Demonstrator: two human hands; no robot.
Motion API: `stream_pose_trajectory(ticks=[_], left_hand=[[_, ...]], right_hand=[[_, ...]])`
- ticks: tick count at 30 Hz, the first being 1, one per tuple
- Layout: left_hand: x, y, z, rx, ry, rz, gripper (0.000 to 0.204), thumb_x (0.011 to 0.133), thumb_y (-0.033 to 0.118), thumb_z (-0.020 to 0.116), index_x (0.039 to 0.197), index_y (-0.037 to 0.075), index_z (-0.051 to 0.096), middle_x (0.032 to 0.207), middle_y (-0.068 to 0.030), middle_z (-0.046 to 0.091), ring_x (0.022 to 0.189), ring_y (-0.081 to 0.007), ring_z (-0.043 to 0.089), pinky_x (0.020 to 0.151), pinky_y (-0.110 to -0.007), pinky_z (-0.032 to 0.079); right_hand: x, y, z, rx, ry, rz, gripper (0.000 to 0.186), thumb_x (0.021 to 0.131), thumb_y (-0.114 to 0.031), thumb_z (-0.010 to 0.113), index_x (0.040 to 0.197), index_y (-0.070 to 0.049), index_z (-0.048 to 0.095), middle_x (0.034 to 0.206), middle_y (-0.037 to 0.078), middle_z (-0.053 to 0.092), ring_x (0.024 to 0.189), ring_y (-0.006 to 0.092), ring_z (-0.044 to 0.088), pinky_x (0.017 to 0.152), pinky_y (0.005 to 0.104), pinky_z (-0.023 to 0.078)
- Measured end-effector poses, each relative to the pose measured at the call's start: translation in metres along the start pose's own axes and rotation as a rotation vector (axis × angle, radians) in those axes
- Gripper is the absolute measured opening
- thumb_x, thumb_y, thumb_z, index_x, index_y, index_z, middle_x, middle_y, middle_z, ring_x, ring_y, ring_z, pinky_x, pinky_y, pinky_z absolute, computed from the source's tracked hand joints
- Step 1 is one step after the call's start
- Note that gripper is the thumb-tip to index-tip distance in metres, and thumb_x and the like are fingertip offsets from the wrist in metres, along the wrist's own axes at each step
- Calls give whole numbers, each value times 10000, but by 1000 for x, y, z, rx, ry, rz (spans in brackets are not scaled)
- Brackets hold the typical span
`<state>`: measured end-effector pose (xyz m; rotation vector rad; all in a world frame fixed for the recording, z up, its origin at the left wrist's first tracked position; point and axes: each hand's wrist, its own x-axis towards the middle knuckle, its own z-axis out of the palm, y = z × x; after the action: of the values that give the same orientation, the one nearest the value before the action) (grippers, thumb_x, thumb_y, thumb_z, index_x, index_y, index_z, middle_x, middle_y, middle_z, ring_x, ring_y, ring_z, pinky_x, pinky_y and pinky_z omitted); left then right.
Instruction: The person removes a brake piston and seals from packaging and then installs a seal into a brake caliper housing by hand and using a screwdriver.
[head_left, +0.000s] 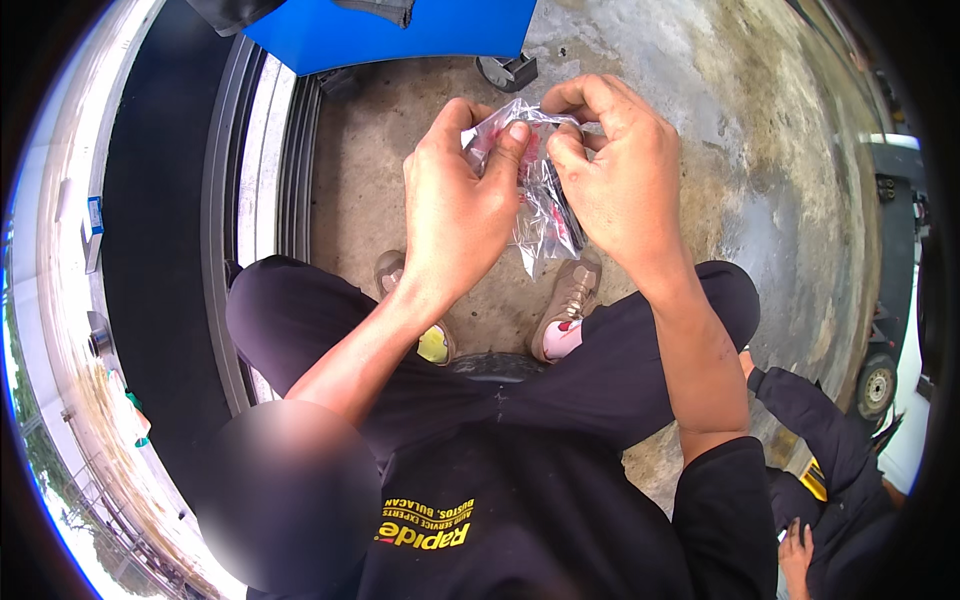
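A crinkled clear plastic bag (537, 225) with red markings hangs between my hands at the upper middle, above my shoes; something dark and narrow shows inside its right side. My left hand (460, 190) grips the bag's upper left, thumb pressed on it near the top. My right hand (620, 170) has its fingers curled onto the upper right of the same bag, thumb and forefinger pinched at its edge.
A blue panel (385, 30) with a caster (500, 70) lies ahead on the concrete floor (740, 120). Metal rails (298, 160) and a black strip (160, 250) run along my left. A co-worker in dark clothing (820, 450) is at lower right, near a wheel (876, 388).
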<state>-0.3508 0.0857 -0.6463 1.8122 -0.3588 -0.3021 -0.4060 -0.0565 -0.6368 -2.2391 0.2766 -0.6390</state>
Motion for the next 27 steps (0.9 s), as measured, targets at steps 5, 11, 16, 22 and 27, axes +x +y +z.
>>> stream_pose_trajectory(ticks=[5,11,16,22,27], left_hand=[[8,-12,-10,-176,-48,-17,281,1061,244,638,1019,-15,739,682,13,652,604,-28,548,525,-250,422],[9,-17,-7,-232,-86,-12,324,1059,265,637,1047,-44,734,741,2,674,640,-33,537,548,-251,427],[12,-14,-17,-256,-261,-177,320,1060,263,644,1094,-46,722,854,-20,713,734,-45,606,635,-235,492],[14,-14,-28,-401,-392,-252,300,1057,267,650,1085,-22,726,906,-41,746,743,-64,677,650,-232,545],[15,-13,-31,-401,-369,-231,287,1063,264,632,1034,-2,739,849,-25,739,727,-52,673,642,-222,537]], right_hand=[[1,-2,-9,145,-100,71,151,864,-26,736,1013,-25,710,886,127,714,763,278,718,699,369,566],[0,-3,-11,-71,-152,-81,124,915,2,720,1032,-38,720,941,77,743,840,168,736,761,303,609],[-3,-3,-16,-61,-159,-166,161,901,43,693,1030,-48,726,901,65,721,787,173,713,719,296,578],[-6,0,-17,-52,-172,-298,175,862,5,719,1019,-71,715,953,70,696,773,269,703,694,378,568],[-7,-1,-18,-64,-182,-349,154,839,-39,759,984,-57,708,1022,41,685,832,256,700,743,370,573]])
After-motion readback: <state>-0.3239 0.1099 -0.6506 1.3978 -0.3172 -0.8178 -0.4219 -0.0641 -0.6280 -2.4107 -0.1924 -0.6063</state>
